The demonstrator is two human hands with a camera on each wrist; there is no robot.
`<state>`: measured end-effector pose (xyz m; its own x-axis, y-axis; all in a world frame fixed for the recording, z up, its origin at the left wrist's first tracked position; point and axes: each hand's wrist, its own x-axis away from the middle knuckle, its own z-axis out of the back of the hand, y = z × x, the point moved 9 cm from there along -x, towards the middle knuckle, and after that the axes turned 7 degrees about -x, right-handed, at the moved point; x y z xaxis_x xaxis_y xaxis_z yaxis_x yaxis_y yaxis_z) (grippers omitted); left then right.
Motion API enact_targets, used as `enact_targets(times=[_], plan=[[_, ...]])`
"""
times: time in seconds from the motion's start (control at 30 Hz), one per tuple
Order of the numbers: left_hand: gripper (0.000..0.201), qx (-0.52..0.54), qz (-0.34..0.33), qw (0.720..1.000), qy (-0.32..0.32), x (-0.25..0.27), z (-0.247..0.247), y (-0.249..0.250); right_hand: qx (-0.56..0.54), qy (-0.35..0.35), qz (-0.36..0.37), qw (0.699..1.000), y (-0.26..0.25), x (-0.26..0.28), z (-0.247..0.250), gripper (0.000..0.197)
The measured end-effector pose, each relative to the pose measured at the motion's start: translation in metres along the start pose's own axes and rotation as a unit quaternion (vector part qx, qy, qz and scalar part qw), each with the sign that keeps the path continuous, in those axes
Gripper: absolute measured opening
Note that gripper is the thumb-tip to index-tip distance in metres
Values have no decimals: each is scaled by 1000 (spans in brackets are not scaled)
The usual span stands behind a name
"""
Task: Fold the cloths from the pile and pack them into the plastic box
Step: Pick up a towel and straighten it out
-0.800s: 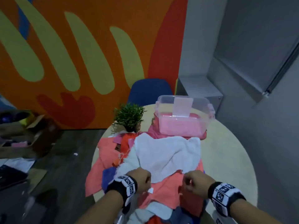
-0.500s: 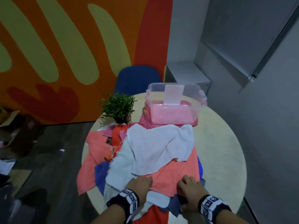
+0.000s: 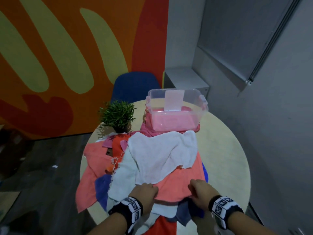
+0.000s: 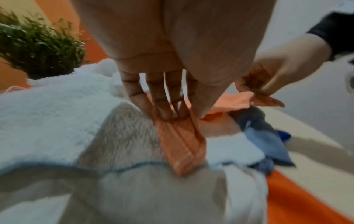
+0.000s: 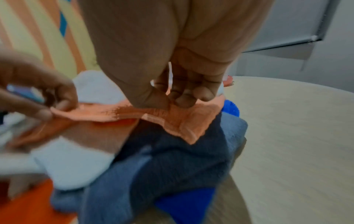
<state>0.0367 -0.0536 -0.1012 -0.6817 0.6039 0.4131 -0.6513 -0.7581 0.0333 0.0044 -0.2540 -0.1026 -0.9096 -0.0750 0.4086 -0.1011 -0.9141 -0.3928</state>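
left hand [image 3: 146, 190]: pinches the near left corner of the salmon cloth [image 3: 176, 185]; in the left wrist view the fingers [image 4: 162, 104] pin a folded strip of that corner against the thumb

right hand [image 3: 199, 188]: pinches the near right corner of the same cloth; in the right wrist view the thumb and fingertips [image 5: 184, 100] close on a bunched edge, with a point of fabric hanging below them

step in hand: my judgement is that the cloth is being freed from the pile [image 3: 135, 167] so it can be folded; it should go best if both corners rise together and evenly, so the edge between the hands stays taut and straight; a slow draw would let the white towel [image 3: 162, 155] slide off rather than come along

salmon cloth relative to the grip: its near edge runs between the two hands; the rest stretches away from them, toward the plastic box [image 3: 176, 109], and its far part lies under the white towel

what lies under it: blue cloth [image 5: 172, 159] just below the right hand; pale cloth below the left hand; an orange piece at the near edge of the pile

plastic box: beyond the pile, well apart from both hands; clear, open on top, with pink cloth already inside; it stands on the round table [image 3: 228, 158]

beside the box: a small green plant [image 3: 116, 116] to its left; a blue chair [image 3: 135, 85] behind it
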Motion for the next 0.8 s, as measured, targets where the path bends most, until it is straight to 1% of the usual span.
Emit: enact_targets(times=[0.07, 0.1, 0.17, 0.2, 0.27, 0.33, 0.4, 0.47, 0.5, 0.53, 0.57, 0.6, 0.63, 0.67, 0.7, 0.73, 0.8], plan=[[12, 99, 21, 994, 42, 3, 21, -15, -84, 42, 6, 996, 1, 5, 25, 13], [9, 157, 25, 985, 66, 6, 35, -22, -118, 69, 14, 991, -1, 8, 41, 12], [7, 238, 24, 964, 115, 11, 68, -32, -146, 117, 33, 982, -7, 11, 75, 5], [5, 262, 23, 955, 140, 14, 86, -36, -158, 137, 39, 977, -10, 13, 92, 6], [11, 288, 20, 937, 197, 18, 124, -41, -187, 171, 61, 965, -17, 15, 125, 6], [16, 289, 15, 921, 260, 23, 161, -45, -235, 190, 71, 951, -20, 16, 157, 6], [13, 281, 12, 907, 312, 31, 198, -48, -269, 198, 81, 939, -24, 17, 186, 9], [7, 265, 12, 897, 354, 40, 232, -51, -264, 233, 115, 929, -29, 20, 218, 17], [8, 253, 11, 896, 365, 43, 246, -52, -262, 250, 130, 923, -30, 22, 234, 21], [13, 241, 8, 899, 366, 43, 258, -53, -266, 262, 144, 917, -32, 23, 249, 23], [17, 231, 4, 907, 352, 40, 267, -53, -280, 265, 161, 909, -31, 24, 261, 20], [19, 222, 0, 919, 326, 34, 274, -52, -295, 254, 175, 904, -32, 25, 272, 9], [23, 209, -5, 932, 296, 29, 277, -51, -299, 239, 187, 905, -33, 25, 281, 8], [27, 186, -7, 944, 272, 21, 281, -47, -284, 223, 197, 912, -30, 25, 290, 21], [29, 156, -7, 954, 256, 14, 283, -43, -259, 200, 200, 924, -27, 24, 296, 30], [28, 129, -1, 960, 248, 7, 286, -40, -229, 182, 198, 936, -22, 23, 301, 32], [23, 110, 18, 959, 259, -6, 294, -37, -192, 176, 197, 945, -6, 21, 312, 35]])
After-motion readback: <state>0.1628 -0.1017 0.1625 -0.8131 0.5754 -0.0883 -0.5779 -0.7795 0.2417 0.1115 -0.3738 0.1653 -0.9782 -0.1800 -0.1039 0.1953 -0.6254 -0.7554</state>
